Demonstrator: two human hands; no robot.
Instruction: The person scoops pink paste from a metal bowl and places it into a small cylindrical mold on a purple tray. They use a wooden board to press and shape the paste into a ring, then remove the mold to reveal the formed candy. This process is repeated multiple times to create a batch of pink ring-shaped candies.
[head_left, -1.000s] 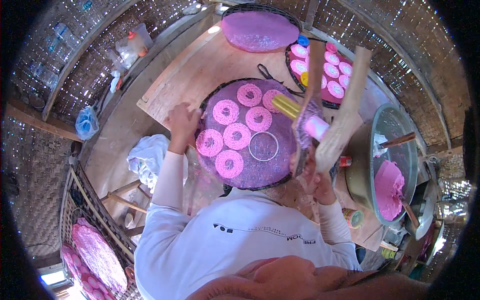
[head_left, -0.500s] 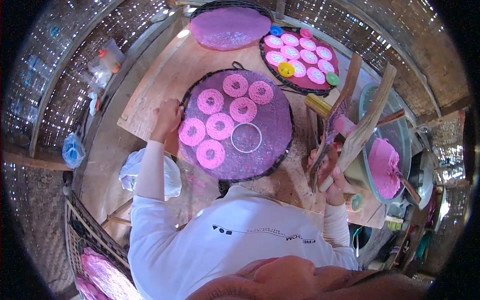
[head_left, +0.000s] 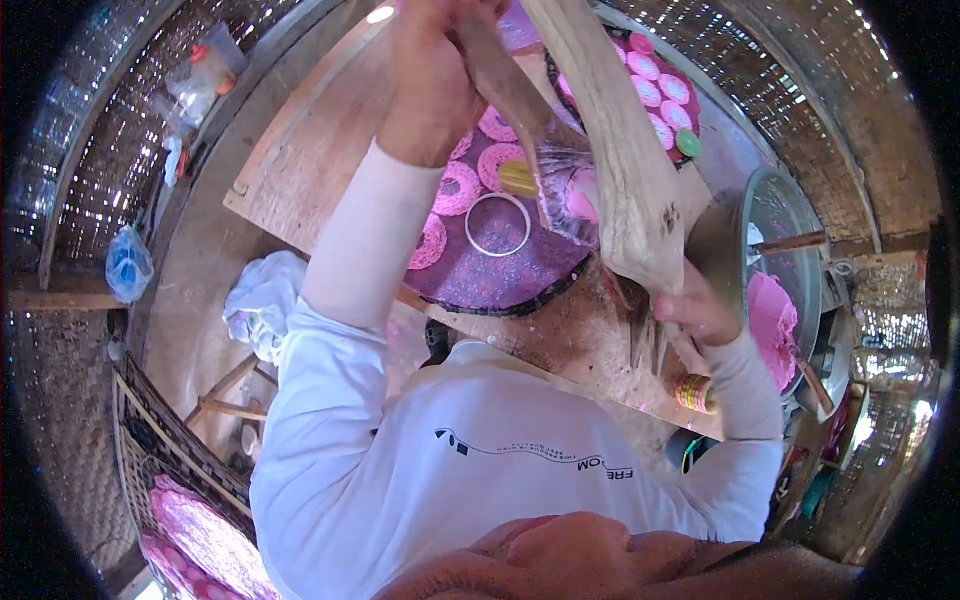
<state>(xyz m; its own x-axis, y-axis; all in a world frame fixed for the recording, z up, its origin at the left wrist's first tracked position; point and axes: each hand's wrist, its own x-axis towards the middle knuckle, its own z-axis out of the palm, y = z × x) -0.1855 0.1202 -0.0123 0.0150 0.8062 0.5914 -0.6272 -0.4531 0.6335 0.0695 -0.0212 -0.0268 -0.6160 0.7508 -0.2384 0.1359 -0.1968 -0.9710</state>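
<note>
Left hand (head_left: 430, 85) is curled tight round the darker arm of a wooden press (head_left: 622, 165); right hand (head_left: 705, 310), kinda blurry, has its fingers bent round the lower end. Press sits above a purple tray (head_left: 490, 282) with pink rings (head_left: 437, 243) and a white hoop (head_left: 529, 225).

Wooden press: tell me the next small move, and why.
Probably shift the wooden press so its yellow tube sits above the white ring. No pink round shows inside the ring, and the tube appears just past its far rim. The left hand is at one handle's upper end; the right hand is near the press's lower end.
</note>
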